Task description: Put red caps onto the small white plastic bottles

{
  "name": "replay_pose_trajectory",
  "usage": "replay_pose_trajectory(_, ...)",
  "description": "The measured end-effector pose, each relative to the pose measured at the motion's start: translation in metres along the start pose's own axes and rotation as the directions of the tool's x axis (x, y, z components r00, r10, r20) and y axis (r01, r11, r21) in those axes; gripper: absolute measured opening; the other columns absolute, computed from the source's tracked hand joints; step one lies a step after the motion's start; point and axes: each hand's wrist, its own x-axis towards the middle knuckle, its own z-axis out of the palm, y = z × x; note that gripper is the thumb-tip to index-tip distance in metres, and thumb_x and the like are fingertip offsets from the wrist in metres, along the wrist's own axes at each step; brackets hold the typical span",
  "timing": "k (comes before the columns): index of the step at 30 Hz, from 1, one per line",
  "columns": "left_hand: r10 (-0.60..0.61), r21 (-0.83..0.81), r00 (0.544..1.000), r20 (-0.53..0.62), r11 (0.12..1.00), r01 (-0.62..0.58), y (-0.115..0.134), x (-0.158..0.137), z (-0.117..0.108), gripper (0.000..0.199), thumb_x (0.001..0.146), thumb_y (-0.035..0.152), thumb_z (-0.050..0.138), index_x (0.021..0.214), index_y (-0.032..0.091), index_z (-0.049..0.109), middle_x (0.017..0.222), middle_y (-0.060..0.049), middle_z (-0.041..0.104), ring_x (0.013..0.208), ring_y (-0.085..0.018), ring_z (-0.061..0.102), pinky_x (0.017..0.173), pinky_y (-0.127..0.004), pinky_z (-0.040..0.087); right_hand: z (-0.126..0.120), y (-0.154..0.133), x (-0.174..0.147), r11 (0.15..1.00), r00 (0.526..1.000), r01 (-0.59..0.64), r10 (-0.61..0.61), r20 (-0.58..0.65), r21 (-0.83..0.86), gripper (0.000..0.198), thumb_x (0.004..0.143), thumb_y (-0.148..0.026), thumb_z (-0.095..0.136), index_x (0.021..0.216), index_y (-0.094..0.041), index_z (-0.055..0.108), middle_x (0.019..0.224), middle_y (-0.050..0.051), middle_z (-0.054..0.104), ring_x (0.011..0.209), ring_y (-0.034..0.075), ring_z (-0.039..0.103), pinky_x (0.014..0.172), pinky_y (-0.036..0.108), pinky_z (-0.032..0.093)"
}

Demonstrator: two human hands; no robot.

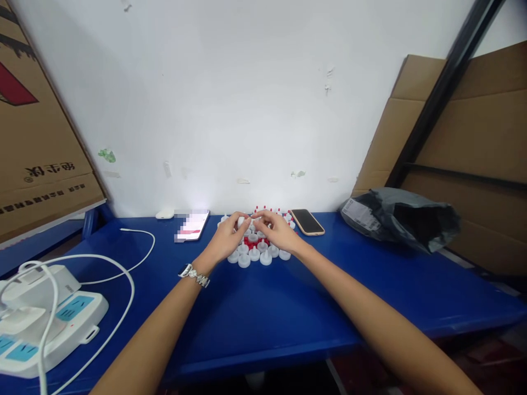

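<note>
Both my hands meet above a cluster of white nozzle caps [254, 254] on a blue table. My left hand [225, 239], with a silver watch on its wrist, is closed in a pinch around a white nozzle cap [242, 221]. Close beside it, my right hand [276, 230] is pinched at the narrow side of that cap. What its fingertips hold is too small to make out. Small red tips [264, 208] stand behind my hands, and more red pieces show between the white caps below them.
A lit phone [193, 226] lies left of the caps, a dark-screened phone [308, 222] right. A grey plastic mailing bag [395, 216] sits on the right side of the blue table [263, 318]. A white power strip [78, 321] with looping cables occupies the left front; cardboard [41, 126] stands behind.
</note>
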Motion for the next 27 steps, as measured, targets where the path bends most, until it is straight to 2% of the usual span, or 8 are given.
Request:
replay_pose_trajectory(3, 0.037, -0.098, 0.999, -0.033, 0.994, -0.041, 0.004, 0.0, 0.006, 0.043, 0.095, 0.053, 0.035, 0.102, 0.019, 0.06, 0.084, -0.003, 0.064, 0.078, -0.018, 0.058, 0.072, -0.03, 0.043, 0.004, -0.003, 0.001, 0.977, 0.999, 0.051, -0.049, -0.015, 0.207, 0.026, 0.086, -0.038, 0.06, 0.101, -0.017, 0.06, 0.087, 0.004, 0.069, 0.076, 0.014, 0.063, 0.063, 0.024, 0.044)
replay_pose_trajectory(7, -0.021, -0.145, 0.999, -0.05, 0.989, 0.013, 0.007, 0.001, 0.006, 0.052, 0.097, 0.056, 0.023, 0.095, 0.017, 0.059, 0.091, -0.007, 0.066, 0.088, -0.021, 0.06, 0.079, -0.033, 0.045, 0.004, -0.007, 0.013, 0.965, 0.996, 0.091, -0.081, -0.049, 0.247, 0.021, 0.086, -0.037, 0.059, 0.09, -0.017, 0.063, 0.086, 0.005, 0.07, 0.079, 0.016, 0.065, 0.066, 0.025, 0.047)
replay_pose_trajectory(10, -0.082, -0.024, 0.985, -0.152, 0.997, 0.079, -0.001, 0.002, 0.0, 0.048, 0.098, 0.053, 0.025, 0.109, 0.018, 0.056, 0.1, -0.009, 0.065, 0.098, -0.025, 0.06, 0.084, -0.038, 0.044, -0.007, 0.0, 0.037, 0.992, 0.987, 0.077, -0.062, -0.145, 0.101, 0.019, 0.086, -0.032, 0.058, 0.089, -0.015, 0.065, 0.081, 0.005, 0.071, 0.074, 0.015, 0.065, 0.068, 0.025, 0.048)
replay_pose_trajectory(13, -0.025, 0.139, 0.972, -0.235, 0.989, 0.059, -0.012, 0.003, -0.006, 0.04, 0.097, 0.044, 0.035, 0.125, 0.018, 0.046, 0.104, -0.01, 0.064, 0.104, -0.027, 0.057, 0.086, -0.04, 0.044, -0.017, 0.022, 0.073, 0.988, 0.982, -0.01, -0.02, -0.19, -0.156, 0.013, 0.084, -0.022, 0.057, 0.085, -0.013, 0.068, 0.078, 0.006, 0.072, 0.073, 0.014, 0.065, 0.07, 0.024, 0.048)
replay_pose_trajectory(15, -0.012, 0.199, 0.978, -0.208, 0.979, 0.055, -0.017, 0.003, -0.008, 0.037, 0.096, 0.04, 0.038, 0.125, 0.018, 0.046, 0.1, -0.009, 0.064, 0.1, -0.026, 0.058, 0.082, -0.039, 0.045, -0.016, 0.039, 0.095, 0.934, 0.992, -0.062, 0.018, -0.127, -0.352, 0.015, 0.083, -0.018, 0.056, 0.085, -0.013, 0.069, 0.079, 0.007, 0.072, 0.073, 0.015, 0.065, 0.07, 0.024, 0.047)
replay_pose_trajectory(18, 0.008, 0.255, 0.99, -0.144, 0.966, 0.029, -0.018, 0.002, -0.004, 0.031, 0.096, 0.038, 0.037, 0.115, 0.02, 0.052, 0.098, -0.007, 0.064, 0.096, -0.025, 0.058, 0.079, -0.038, 0.045, -0.004, 0.058, 0.119, 0.803, 0.997, -0.055, 0.081, 0.016, -0.594, 0.021, 0.083, -0.017, 0.053, 0.093, -0.014, 0.071, 0.091, 0.008, 0.073, 0.083, 0.016, 0.066, 0.075, 0.023, 0.046)
replay_pose_trajectory(23, 0.056, 0.315, 0.996, -0.073, 0.949, -0.031, -0.016, -0.001, 0.002, 0.024, 0.096, 0.035, 0.038, 0.098, 0.021, 0.058, 0.1, -0.006, 0.063, 0.099, -0.024, 0.056, 0.081, -0.037, 0.045, 0.012, 0.068, 0.135, 0.739, 0.977, -0.027, 0.162, 0.139, -0.673, 0.019, 0.078, -0.015, 0.058, 0.086, -0.015, 0.074, 0.091, 0.009, 0.074, 0.087, 0.018, 0.067, 0.077, 0.022, 0.045)
replay_pose_trajectory(27, 0.075, 0.321, 0.996, -0.054, 0.946, -0.053, -0.016, -0.001, 0.003, 0.025, 0.096, 0.035, 0.037, 0.094, 0.021, 0.058, 0.099, -0.007, 0.062, 0.1, -0.025, 0.054, 0.081, -0.038, 0.044, 0.006, 0.067, 0.134, 0.69, 0.971, -0.014, 0.183, 0.156, -0.724, 0.026, 0.084, -0.024, 0.053, 0.101, -0.017, 0.072, 0.102, 0.01, 0.073, 0.093, 0.019, 0.066, 0.081, 0.025, 0.045)
